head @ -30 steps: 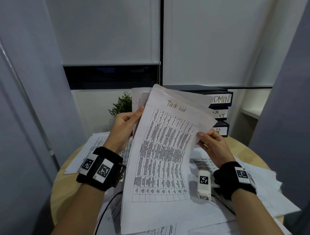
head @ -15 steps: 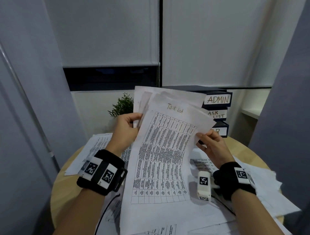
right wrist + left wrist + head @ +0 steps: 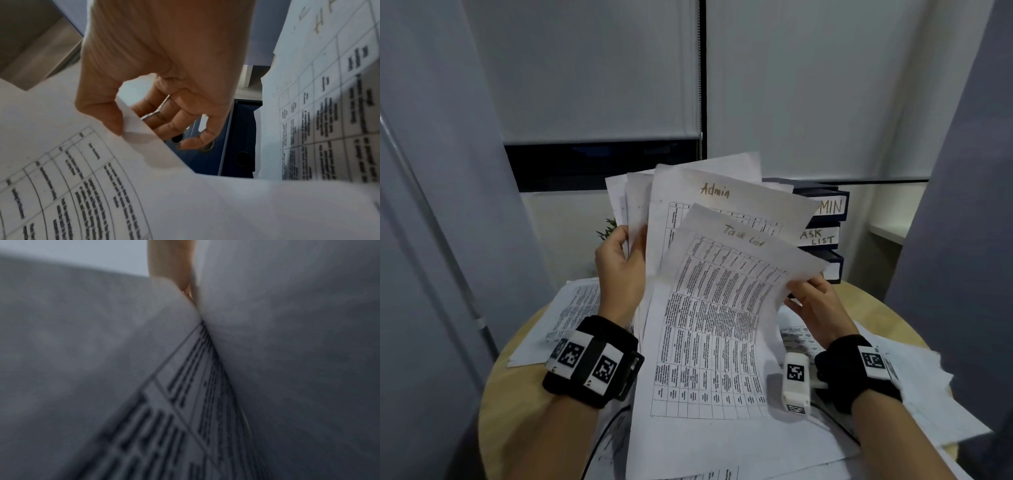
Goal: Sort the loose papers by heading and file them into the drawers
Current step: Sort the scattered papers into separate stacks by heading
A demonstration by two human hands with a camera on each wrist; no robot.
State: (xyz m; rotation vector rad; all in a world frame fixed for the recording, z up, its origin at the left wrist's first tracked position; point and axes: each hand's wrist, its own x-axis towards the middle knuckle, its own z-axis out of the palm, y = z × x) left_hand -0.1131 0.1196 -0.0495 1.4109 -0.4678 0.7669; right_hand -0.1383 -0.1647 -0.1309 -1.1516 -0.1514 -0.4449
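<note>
The round wooden table (image 3: 887,315) in front of me is strewn with loose papers (image 3: 571,308). At its far edge stands the dark blue drawers (image 3: 828,233) unit, its labels half hidden behind what I hold up. My left hand (image 3: 621,270) grips a fanned stack (image 3: 633,205) upright, the front sheet headed "Admin" (image 3: 722,205). My right hand (image 3: 813,306) pinches the right edge of the "Task list" sheet (image 3: 719,325), thumb on the printed face and fingers behind (only the right wrist view shows this pinch (image 3: 123,123), with the drawers' round finger holes past the fingertips). The left wrist view is almost all blurred paper, with a sliver of finger (image 3: 170,264) at the top.
</note>
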